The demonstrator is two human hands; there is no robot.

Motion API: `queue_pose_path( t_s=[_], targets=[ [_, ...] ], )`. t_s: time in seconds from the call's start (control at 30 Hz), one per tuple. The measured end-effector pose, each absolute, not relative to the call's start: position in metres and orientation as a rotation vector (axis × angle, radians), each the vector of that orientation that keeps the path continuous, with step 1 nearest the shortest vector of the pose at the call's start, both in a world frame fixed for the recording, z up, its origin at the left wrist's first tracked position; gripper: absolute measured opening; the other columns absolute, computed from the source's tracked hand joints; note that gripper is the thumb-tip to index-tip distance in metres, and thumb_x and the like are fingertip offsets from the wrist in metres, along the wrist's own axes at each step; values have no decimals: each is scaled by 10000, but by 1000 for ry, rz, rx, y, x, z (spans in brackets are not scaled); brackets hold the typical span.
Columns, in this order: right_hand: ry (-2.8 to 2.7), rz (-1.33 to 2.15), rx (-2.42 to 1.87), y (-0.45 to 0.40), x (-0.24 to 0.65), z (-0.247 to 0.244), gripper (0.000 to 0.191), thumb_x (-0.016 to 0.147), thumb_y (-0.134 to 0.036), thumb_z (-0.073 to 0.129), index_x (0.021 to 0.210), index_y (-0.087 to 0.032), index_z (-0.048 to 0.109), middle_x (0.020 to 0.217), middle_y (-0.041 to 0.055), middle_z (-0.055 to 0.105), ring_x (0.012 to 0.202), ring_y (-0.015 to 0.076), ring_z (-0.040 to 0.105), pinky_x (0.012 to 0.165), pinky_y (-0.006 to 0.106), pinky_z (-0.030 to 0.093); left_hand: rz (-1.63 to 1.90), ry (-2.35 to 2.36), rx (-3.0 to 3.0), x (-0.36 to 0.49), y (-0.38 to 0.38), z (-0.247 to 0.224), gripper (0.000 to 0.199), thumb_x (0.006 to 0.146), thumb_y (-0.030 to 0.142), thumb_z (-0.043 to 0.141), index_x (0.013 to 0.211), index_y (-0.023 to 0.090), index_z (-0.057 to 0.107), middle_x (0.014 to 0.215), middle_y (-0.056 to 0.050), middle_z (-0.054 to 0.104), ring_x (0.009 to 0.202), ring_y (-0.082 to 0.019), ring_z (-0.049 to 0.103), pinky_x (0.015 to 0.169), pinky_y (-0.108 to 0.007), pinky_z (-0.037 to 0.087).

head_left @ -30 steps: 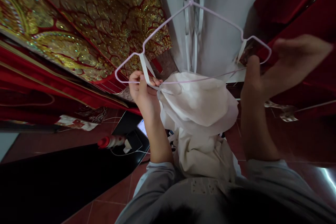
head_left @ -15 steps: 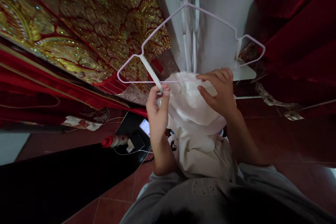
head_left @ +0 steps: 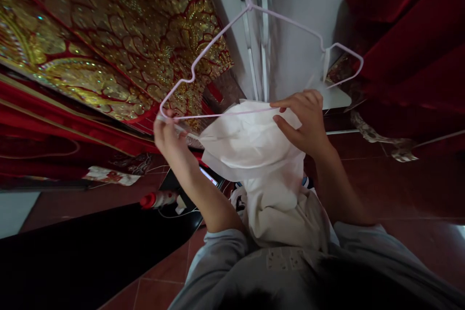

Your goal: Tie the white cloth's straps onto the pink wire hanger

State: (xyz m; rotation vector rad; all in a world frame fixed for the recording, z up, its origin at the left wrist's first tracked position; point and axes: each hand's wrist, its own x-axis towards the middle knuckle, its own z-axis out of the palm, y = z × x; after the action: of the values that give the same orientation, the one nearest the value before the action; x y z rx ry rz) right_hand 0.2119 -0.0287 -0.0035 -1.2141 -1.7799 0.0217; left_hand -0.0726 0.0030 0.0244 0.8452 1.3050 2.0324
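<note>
A pale lilac clothes hanger (head_left: 220,35) is in front of me, its hook near the metal rails at the top. A white strap loop (head_left: 326,64) is over its right notch. My left hand (head_left: 170,138) is closed at the hanger's lower left corner, on a white strap (head_left: 191,134) that stretches back to the white garment (head_left: 250,143). The left notch is bare. My right hand (head_left: 303,118) holds the lower bar with its fingers, the thumb apart below. The garment spreads below the bar and drapes down towards my lap.
Gold sequinned red cloth (head_left: 145,34) hangs at the left and dark red cloth (head_left: 407,68) at the right. A black table (head_left: 90,247) at lower left bears a red-capped bottle (head_left: 156,198) and a phone (head_left: 209,176). Metal rails (head_left: 259,58) run along the pale wall.
My left hand has moved left to the hanger's end, and the left strap has come off its notch. The garment's upper left part has stretched left. My right hand has stayed at the bar.
</note>
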Motion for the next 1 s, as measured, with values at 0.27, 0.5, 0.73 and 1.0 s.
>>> queue_pose_path(
  t_s=[0.27, 0.5, 0.73, 1.0],
  targets=[
    [-1647, 75, -1131, -28, 217, 5, 243, 979, -466, 634, 1150, -309, 707, 1078, 59, 715, 1091, 285, 662, 1054, 551, 485, 1787, 754, 1001, -12, -14, 30, 304, 949, 505, 756, 951, 220, 651, 808, -38, 724, 861, -196, 760, 563, -223, 520],
    [-1245, 336, -1148, -23, 259, 14, 330, 785, -415, 860, 1049, -241, 765, 957, 88, 736, 745, 175, 624, 658, 366, 519, 1856, 801, 1002, 0, -14, 31, 284, 996, 468, 722, 906, 233, 592, 655, 18, 580, 738, -165, 725, 505, -212, 458],
    [-1324, 440, -999, -32, 249, 62, 361, 850, -101, 661, 1099, -276, 856, 905, 26, 831, 404, 33, 388, 378, 252, 253, 1907, 751, 1013, -4, -8, 27, 262, 959, 425, 769, 908, 216, 619, 620, 31, 551, 669, -155, 699, 446, -213, 393],
    [-1310, 336, -1183, -16, 275, 74, 495, 880, -400, 787, 1365, -332, 715, 1201, 71, 774, 879, 235, 757, 658, 394, 617, 1845, 797, 1008, -4, -12, 26, 243, 1001, 425, 720, 908, 237, 599, 632, 19, 541, 694, -171, 701, 450, -234, 393]
  ],
)
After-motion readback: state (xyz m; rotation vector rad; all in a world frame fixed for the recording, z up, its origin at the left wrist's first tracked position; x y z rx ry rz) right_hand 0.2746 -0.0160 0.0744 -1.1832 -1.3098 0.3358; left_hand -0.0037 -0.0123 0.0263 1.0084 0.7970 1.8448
